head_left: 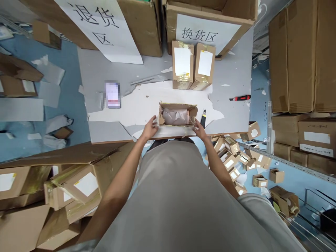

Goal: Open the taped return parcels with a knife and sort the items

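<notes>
An open cardboard box [165,124] sits near the front edge of the table, with something in translucent plastic wrap [175,116] inside it. My left hand [150,128] is just off the box's left end, its fingers apart and holding nothing. At the right end, my right hand [200,130] has its fingers spread by the box's front corner; whether they touch the cardboard is hard to see. Just beyond that hand lies a black and yellow utility knife [203,119].
Two taped, labelled boxes [182,63] stand behind the open one. Large cartons with paper signs [105,28] line the table's back. A phone [112,94] lies left, a red and black cutter [240,98] right. Filled cartons [78,185] flank the lower left; boxes litter the floor.
</notes>
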Available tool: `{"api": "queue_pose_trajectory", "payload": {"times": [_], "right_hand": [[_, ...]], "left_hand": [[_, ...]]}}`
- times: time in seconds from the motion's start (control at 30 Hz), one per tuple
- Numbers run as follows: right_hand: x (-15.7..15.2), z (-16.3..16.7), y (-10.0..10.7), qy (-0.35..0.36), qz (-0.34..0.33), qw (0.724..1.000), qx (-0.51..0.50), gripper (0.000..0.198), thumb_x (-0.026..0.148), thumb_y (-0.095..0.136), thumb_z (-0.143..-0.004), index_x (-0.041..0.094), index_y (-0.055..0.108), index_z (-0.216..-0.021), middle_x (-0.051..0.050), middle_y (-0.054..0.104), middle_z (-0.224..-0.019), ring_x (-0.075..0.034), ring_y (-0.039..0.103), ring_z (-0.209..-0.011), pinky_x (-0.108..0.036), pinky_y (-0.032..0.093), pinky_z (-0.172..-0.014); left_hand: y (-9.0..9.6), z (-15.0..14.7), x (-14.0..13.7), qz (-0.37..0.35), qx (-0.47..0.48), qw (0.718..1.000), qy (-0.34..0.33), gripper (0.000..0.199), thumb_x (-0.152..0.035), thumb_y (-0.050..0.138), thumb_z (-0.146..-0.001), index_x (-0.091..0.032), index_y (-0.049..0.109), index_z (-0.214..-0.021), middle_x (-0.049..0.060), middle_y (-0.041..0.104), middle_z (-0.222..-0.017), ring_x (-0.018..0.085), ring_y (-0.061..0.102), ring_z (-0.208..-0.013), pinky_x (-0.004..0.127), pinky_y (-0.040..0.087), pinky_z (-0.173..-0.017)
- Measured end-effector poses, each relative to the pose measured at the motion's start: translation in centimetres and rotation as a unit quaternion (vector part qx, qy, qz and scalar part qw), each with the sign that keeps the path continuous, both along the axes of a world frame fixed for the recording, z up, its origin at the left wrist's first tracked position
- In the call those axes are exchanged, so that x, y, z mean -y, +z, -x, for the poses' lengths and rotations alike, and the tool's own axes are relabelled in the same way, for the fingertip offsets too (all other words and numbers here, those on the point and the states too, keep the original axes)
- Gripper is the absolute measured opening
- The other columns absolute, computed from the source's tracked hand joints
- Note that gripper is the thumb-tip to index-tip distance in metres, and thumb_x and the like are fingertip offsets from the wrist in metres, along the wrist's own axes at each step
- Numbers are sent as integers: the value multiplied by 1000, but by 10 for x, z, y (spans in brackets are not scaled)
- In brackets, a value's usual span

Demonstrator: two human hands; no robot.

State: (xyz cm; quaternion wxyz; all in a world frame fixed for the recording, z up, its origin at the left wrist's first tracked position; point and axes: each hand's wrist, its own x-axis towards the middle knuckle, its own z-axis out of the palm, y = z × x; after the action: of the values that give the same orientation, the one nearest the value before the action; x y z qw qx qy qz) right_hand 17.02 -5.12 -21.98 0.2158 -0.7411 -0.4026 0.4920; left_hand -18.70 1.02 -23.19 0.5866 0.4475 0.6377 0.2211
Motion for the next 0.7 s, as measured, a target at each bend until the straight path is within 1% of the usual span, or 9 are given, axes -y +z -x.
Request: {"api": "queue_pose_trajectory", "payload": {"times": [0.07, 0.13, 0.2, 0.27, 0.37, 0.43, 0.5, 0.6, 0.7], "right_hand": [[-2, 13, -7, 12, -24, 999, -35, 70, 32, 74, -81, 16, 72, -149, -19, 78, -144, -32, 71, -130, -53, 55, -122], [-2, 21, -5, 15, -37, 998, -45, 62, 34, 72, -82, 15, 76, -142, -21, 77, -147, -33, 69, -138, -54, 53, -125], [0, 24, 3, 12, -40, 998, -48, 56, 38, 71, -86, 16, 78, -136, -21, 76, -150, -33, 67, -144, -54, 53, -125], [2, 24, 13, 10, -51, 997, -60, 53, 45, 71, -90, 19, 79, -136, -18, 74, -154, -32, 65, -148, -53, 53, -126], [1, 25, 27, 4, -67, 994, -84, 54, 58, 69, -98, 21, 80, -135, -15, 75, -154, -30, 68, -146, -50, 54, -125], [-3, 29, 31, 2, -53, 996, -77, 55, 65, 65, -101, 21, 81, -130, -16, 79, -147, -31, 72, -140, -48, 56, -123], [-8, 33, 31, -2, -32, 998, -56, 55, 66, 63, -102, 20, 82, -124, -16, 82, -141, -30, 74, -136, -48, 57, -122], [-12, 39, 22, -18, -8, 998, -52, 53, 61, 60, -102, 17, 78, -126, -18, 81, -141, -30, 75, -135, -50, 58, -121], [-9, 43, 14, -28, 21, 997, -66, 51, 53, 59, -100, 16, 76, -132, -20, 79, -144, -31, 75, -137, -52, 63, -114]], "left_hand": [[0, -12, 8, 21, 3, 999, -41, 80, -25, 76, -69, -15, 69, -147, 22, 73, -153, 39, 74, -136, 62, 54, -126], [7, -22, 13, 10, 1, 999, -49, 69, -28, 75, -69, -16, 73, -137, 20, 77, -145, 38, 72, -137, 61, 54, -126], [18, -26, 15, -9, -3, 999, -30, 59, -35, 76, -71, -18, 75, -128, 20, 76, -148, 38, 69, -142, 59, 55, -124], [31, -23, 16, -25, 7, 1000, -1, 54, -45, 79, -75, -19, 75, -123, 20, 75, -149, 37, 68, -144, 57, 56, -123], [45, -14, 16, -25, 13, 999, 41, 54, -61, 78, -82, -19, 73, -117, 18, 80, -136, 35, 75, -130, 52, 60, -116], [49, -9, 16, -4, -25, 998, 56, 56, -68, 74, -85, -19, 74, -114, 17, 82, -125, 34, 77, -120, 50, 61, -112], [49, -7, 16, 35, -62, 995, 63, 60, -71, 72, -86, -18, 75, -114, 16, 83, -121, 34, 77, -118, 49, 61, -111], [44, -9, 22, 81, -36, 991, 104, 65, -72, 69, -89, -17, 74, -123, 19, 80, -134, 33, 74, -126, 47, 62, -109], [41, -12, 34, 100, 10, 986, 134, 72, -79, 67, -91, -17, 71, -128, 19, 74, -147, 32, 71, -134, 43, 63, -108]]}}
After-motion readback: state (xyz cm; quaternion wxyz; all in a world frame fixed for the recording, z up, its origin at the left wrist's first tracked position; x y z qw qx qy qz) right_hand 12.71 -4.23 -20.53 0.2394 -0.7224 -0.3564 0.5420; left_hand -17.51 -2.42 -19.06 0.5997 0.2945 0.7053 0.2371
